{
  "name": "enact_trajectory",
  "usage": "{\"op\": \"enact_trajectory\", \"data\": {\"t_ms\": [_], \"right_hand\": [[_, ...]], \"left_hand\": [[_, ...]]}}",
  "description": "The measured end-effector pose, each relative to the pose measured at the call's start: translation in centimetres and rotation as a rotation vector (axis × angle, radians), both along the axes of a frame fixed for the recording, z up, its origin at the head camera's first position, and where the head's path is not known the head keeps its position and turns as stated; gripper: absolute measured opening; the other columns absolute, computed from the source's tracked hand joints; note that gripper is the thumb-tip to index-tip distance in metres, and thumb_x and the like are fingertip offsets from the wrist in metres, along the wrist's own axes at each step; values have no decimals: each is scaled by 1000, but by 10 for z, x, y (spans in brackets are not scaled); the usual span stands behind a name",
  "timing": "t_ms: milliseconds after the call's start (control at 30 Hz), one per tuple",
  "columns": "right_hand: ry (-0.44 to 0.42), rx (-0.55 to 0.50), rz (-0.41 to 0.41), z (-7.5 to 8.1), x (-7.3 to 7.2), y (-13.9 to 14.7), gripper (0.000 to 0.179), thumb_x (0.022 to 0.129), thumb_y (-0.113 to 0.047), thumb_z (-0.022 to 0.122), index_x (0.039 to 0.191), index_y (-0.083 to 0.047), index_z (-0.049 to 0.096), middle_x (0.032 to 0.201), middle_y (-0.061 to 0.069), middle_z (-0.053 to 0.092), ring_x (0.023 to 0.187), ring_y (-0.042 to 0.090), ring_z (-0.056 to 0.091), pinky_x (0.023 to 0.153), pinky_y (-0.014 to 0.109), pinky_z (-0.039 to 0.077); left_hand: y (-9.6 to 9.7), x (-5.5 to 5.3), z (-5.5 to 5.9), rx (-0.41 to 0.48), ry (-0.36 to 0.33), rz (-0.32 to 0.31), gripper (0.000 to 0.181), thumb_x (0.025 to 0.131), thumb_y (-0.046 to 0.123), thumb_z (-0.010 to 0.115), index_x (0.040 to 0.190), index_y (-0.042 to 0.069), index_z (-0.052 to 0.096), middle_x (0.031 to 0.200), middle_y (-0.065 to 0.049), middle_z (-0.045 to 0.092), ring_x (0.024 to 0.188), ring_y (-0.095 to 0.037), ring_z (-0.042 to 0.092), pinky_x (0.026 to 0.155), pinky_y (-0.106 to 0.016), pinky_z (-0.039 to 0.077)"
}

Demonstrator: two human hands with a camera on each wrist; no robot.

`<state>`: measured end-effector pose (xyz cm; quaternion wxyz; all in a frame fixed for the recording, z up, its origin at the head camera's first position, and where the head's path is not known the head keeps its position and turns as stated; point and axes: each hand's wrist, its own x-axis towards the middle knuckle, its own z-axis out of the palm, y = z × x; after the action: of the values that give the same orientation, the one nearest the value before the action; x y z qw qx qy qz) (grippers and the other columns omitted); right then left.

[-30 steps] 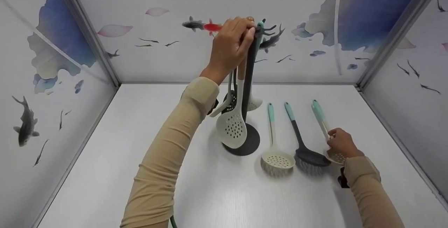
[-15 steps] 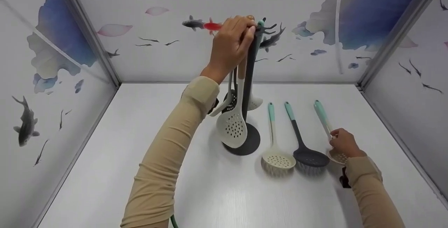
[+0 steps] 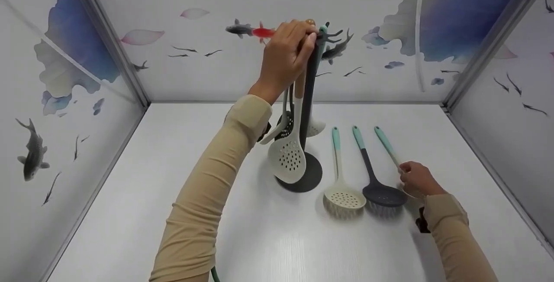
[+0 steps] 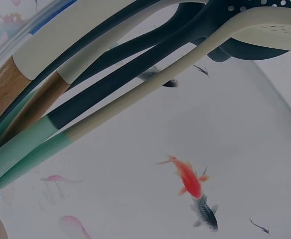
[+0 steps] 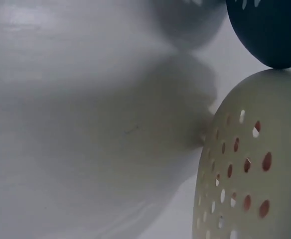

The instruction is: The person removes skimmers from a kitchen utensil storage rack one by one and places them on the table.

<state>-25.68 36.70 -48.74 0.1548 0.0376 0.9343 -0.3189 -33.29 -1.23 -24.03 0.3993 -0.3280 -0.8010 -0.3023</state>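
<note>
The fingers of my right hand (image 3: 418, 179) are pinched round the shaft of the cream skimmer (image 3: 386, 142), which lies at the right end of the row on the bench (image 3: 130, 186), while those of my left hand (image 3: 283, 54) look clasped round the top of the dark stand (image 3: 310, 95). From above, my own hand hides the skimmer's bowl, so I could easily misjudge its edge; from my right wrist it seems to touch the dark skimmer (image 3: 384, 195), and a careless sideways push might knock that one askew, perhaps into the leftmost skimmer (image 3: 345, 198). Pinched so low on a thin shaft, the long mint handle could swing if I go light. The pale slotted spoon (image 3: 286, 159) hangs crowded among others; should my left hand lean or twist, they could clatter, or the tall stand tip.
</note>
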Motion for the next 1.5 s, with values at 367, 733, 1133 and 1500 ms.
{"op": "enact_trajectory", "data": {"t_ms": [367,733,1133,1500], "right_hand": [[-28,146,165,9,-3,-4,50,85,-10,49,120,24,41,118,42,45,110,54,45,90,55,42],[40,234,234,27,-8,-39,45,86,-7,41,119,24,39,116,45,41,105,52,45,87,56,40],[390,-299,282,82,-3,-146,34,96,-9,46,127,6,48,126,25,53,116,39,53,97,49,42],[277,-819,362,115,8,-212,51,97,-14,45,144,-3,28,146,16,36,135,31,34,109,45,29]], "left_hand": [[-1,2,-1,-4,1,2,29,96,26,41,106,10,63,104,-3,63,98,-16,53,90,-21,41],[-3,1,-2,-5,4,9,29,96,26,41,106,10,64,102,-2,63,94,-16,52,86,-22,42],[-3,3,-1,-2,-8,5,30,96,27,41,106,11,63,102,-2,63,96,-16,52,88,-21,42],[-2,3,0,12,-8,-11,29,96,26,42,106,11,64,101,-2,63,96,-15,52,87,-22,41]]}}
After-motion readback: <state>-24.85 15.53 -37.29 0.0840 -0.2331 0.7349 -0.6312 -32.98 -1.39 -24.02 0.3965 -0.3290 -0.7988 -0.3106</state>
